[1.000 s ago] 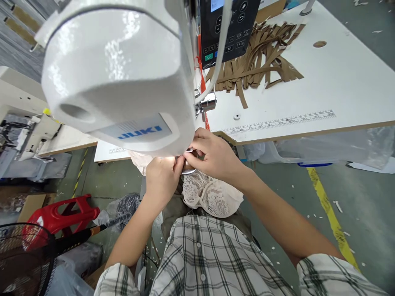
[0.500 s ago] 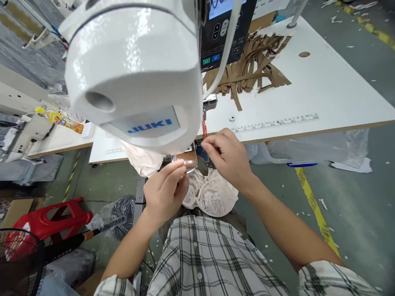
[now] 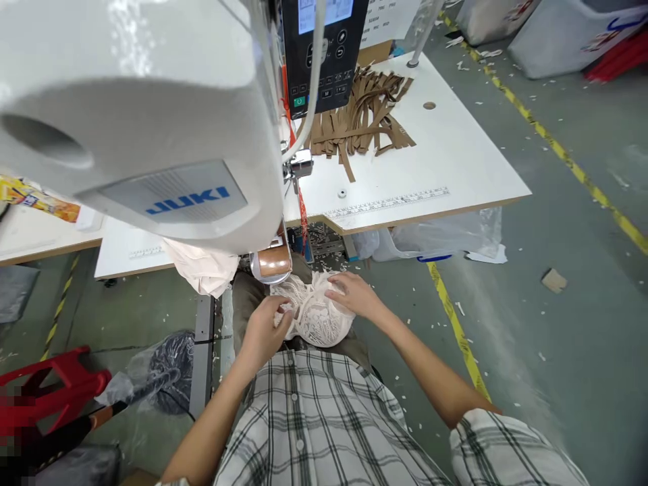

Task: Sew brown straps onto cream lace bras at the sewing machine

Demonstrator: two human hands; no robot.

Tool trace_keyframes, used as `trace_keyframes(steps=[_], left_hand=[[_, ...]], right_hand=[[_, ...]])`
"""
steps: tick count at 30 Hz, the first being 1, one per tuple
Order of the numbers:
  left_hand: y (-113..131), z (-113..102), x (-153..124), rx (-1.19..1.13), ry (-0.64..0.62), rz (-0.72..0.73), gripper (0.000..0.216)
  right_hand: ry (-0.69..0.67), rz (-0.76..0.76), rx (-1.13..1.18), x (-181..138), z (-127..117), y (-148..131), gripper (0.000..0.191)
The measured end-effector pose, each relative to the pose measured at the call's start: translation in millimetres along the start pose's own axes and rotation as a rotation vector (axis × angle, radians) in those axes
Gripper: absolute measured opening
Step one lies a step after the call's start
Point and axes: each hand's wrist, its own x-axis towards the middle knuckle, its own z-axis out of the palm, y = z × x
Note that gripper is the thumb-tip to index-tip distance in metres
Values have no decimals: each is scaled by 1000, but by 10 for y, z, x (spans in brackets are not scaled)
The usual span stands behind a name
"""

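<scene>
A cream lace garment [image 3: 314, 314] lies bunched in my lap, below the post of a white JUKI sewing machine [image 3: 152, 128]. My left hand [image 3: 263, 331] grips the garment's left edge, fingers curled into the lace. My right hand [image 3: 354, 295] rests on its upper right side, fingers closing on the fabric. A copper-coloured piece [image 3: 273, 263] sits on the machine's post just above the garment. A plain cream cloth [image 3: 200, 270] hangs from under the machine head at the left.
A white table [image 3: 445, 162] with a printed ruler strip carries a heap of brown paper strips [image 3: 359, 118]. A black control panel [image 3: 324, 47] hangs on the machine. Clear plastic bags sit under the table. Yellow floor lines run at right; a red stool [image 3: 45, 391] stands lower left.
Both hands have come down from the needle area under the machine head to the lace garment in my lap. The view has tilted, showing more floor at right.
</scene>
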Motion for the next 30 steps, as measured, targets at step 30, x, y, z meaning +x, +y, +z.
trace_keyframes(steps=[30], left_hand=[[326, -1128, -686, 185, 288, 421, 25]], right_hand=[[-107, -485, 795, -415, 315, -1223, 88]])
